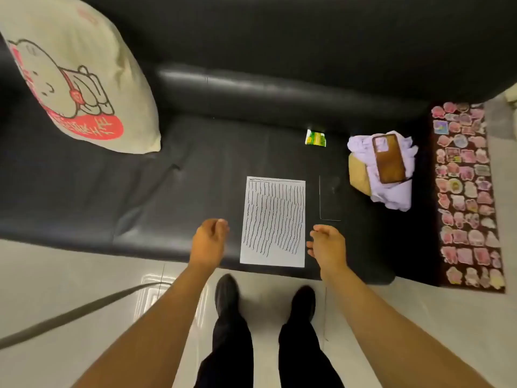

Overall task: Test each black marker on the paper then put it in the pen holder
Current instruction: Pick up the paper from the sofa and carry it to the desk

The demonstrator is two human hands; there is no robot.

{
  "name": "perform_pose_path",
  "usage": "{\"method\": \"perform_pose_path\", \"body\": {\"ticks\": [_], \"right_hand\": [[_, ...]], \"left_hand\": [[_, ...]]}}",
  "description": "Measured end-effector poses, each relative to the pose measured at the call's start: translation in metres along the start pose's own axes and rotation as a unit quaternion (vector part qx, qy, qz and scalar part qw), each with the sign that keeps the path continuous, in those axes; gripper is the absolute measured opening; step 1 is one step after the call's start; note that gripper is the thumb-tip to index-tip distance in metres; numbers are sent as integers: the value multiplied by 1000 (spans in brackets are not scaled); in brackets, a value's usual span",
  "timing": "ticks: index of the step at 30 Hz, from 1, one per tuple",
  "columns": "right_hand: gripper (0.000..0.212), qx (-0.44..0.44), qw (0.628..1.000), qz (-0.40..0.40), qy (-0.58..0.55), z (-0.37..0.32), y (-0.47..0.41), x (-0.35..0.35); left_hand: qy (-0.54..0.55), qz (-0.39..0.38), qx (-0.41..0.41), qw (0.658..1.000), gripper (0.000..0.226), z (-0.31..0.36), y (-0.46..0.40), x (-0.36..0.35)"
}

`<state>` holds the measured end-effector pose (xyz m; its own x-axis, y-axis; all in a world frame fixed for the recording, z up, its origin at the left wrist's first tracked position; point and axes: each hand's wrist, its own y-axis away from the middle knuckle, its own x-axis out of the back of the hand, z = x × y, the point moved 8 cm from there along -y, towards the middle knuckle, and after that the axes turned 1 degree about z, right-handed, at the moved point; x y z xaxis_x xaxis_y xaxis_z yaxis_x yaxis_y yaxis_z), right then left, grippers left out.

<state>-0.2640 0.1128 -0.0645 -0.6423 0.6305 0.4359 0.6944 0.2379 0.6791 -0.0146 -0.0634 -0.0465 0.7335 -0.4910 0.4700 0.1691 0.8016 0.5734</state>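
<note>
In the upper left of the frame a cream cartoon-printed pillow (75, 77) leans on the black leather sofa (195, 169). Low centre, the left hand (208, 242) hangs with its grip loosely curled, holding nothing. Just right of it the white sheet of paper (273, 221), covered in black wavy lines, lies on the seat's front edge. The right hand (328, 246) hovers beside it, grip relaxed and empty. Farther right, a brown-cased phone (389, 158) rests on lilac cloth (394, 191).
</note>
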Motion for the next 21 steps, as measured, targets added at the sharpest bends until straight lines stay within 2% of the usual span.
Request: {"method": "perform_pose_path", "body": {"ticks": [2, 8, 11, 14, 18, 21], "right_hand": [[16, -21, 1000, 3, 20, 24, -24, -15], [44, -53, 993, -5, 104, 89, -89, -55], [56, -55, 977, 47, 202, 107, -105, -61], [66, -19, 962, 96, 257, 109, -107, -65], [58, -7, 958, 110, 265, 111, -108, -68], [47, -3, 962, 101, 253, 112, -111, -67]], "left_hand": [[-28, 13, 10, 999, 25, -15, -23, -16], [-150, -21, 27, 988, 31, -63, -80, -81], [-152, -46, 50, 986, 13, -86, -96, -111], [-176, -22, 55, 983, 34, -103, -98, -128], [-117, 35, 62, 991, 45, -103, -94, -136], [-83, 43, 75, 993, 32, -105, -95, -139]]}}
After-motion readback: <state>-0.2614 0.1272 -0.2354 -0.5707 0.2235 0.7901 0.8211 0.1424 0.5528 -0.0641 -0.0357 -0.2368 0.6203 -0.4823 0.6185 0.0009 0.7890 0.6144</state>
